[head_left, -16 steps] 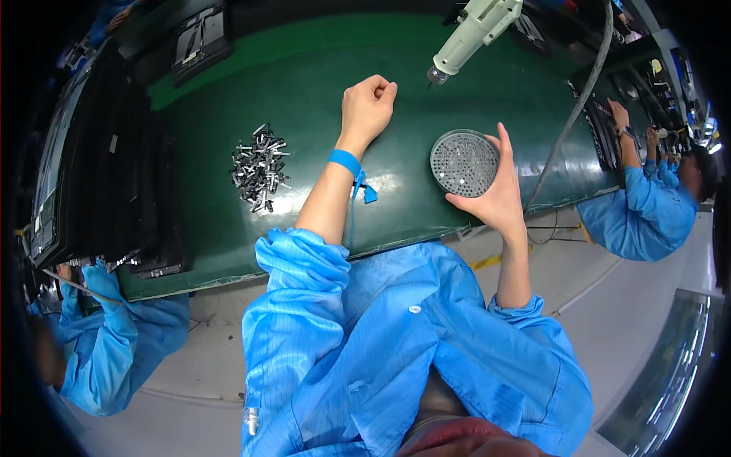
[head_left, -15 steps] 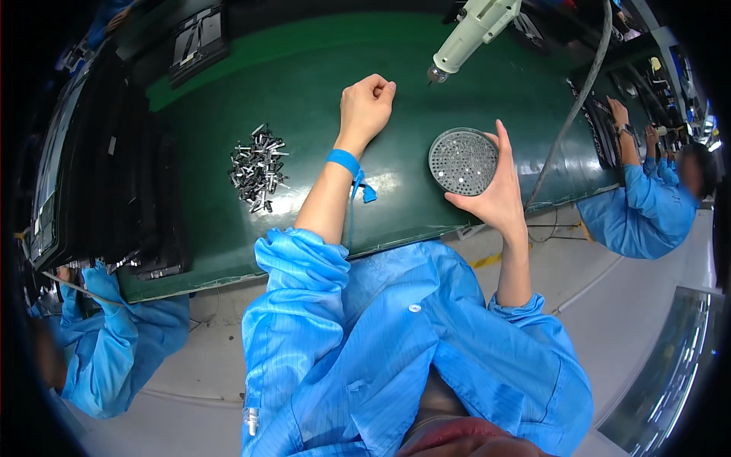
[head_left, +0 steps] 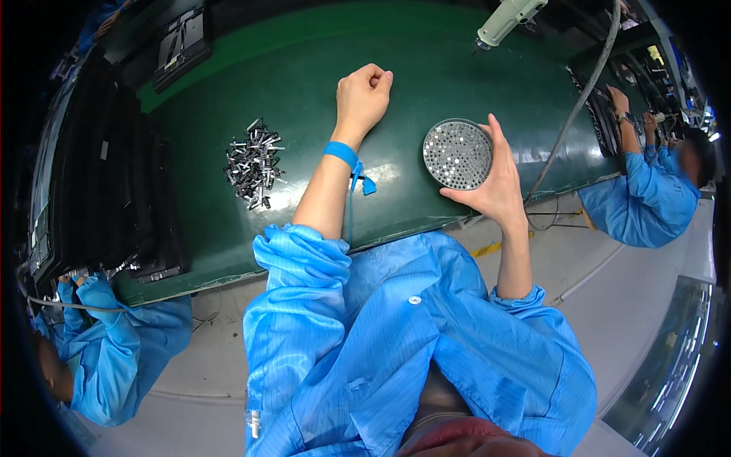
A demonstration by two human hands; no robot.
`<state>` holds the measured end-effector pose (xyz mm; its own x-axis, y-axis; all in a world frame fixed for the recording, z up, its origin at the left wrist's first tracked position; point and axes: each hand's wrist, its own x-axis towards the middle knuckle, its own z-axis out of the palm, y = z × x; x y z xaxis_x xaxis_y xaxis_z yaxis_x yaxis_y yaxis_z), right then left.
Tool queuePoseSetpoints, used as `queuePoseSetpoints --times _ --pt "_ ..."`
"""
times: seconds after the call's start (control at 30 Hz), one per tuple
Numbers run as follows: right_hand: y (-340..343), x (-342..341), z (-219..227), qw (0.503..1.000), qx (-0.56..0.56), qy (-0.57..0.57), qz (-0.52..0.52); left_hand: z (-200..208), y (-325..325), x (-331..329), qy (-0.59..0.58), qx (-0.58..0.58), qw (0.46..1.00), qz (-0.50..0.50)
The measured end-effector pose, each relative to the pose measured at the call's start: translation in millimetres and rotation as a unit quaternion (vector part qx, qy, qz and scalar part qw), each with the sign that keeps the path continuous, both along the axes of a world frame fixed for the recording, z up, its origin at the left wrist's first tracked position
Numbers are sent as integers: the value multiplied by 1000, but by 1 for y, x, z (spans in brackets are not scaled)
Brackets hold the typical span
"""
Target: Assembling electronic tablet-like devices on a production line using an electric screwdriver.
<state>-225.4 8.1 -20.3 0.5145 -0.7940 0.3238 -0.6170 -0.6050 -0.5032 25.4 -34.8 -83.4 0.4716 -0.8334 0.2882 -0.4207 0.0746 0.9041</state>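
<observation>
My right hand (head_left: pixel 496 183) holds a round grey perforated tray (head_left: pixel 457 154) by its right edge, just above the near edge of the green table (head_left: pixel 304 76). My left hand (head_left: pixel 364 95) rests on the green surface as a closed fist with nothing visible in it. A blue wrist strap (head_left: pixel 341 154) circles the left wrist. A pile of small metal parts (head_left: pixel 253 162) lies on the table to the left of my left forearm.
An electric screwdriver (head_left: pixel 509 17) hangs over the far right of the table, its cable (head_left: pixel 579 99) curving down. Black trays (head_left: pixel 99 190) line the left side. A person in blue sits at the right (head_left: pixel 647 190), another at the lower left (head_left: pixel 99 358).
</observation>
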Motion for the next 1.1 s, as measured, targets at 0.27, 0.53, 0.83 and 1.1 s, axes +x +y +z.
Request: queuePoseSetpoints --times 0.27,0.53,0.83,1.1 --pt "-39 9 -12 999 -8 33 21 1 -3 -1 -2 -7 1000 3" --pt "-26 -18 -15 998 1 -4 63 8 -7 -9 -38 -16 999 -4" --pt "-23 -10 -9 992 -43 25 115 -3 0 -4 -4 7 1000 -16" --pt "-27 20 -8 981 -104 149 69 -6 -5 -2 -25 -10 1000 -12"
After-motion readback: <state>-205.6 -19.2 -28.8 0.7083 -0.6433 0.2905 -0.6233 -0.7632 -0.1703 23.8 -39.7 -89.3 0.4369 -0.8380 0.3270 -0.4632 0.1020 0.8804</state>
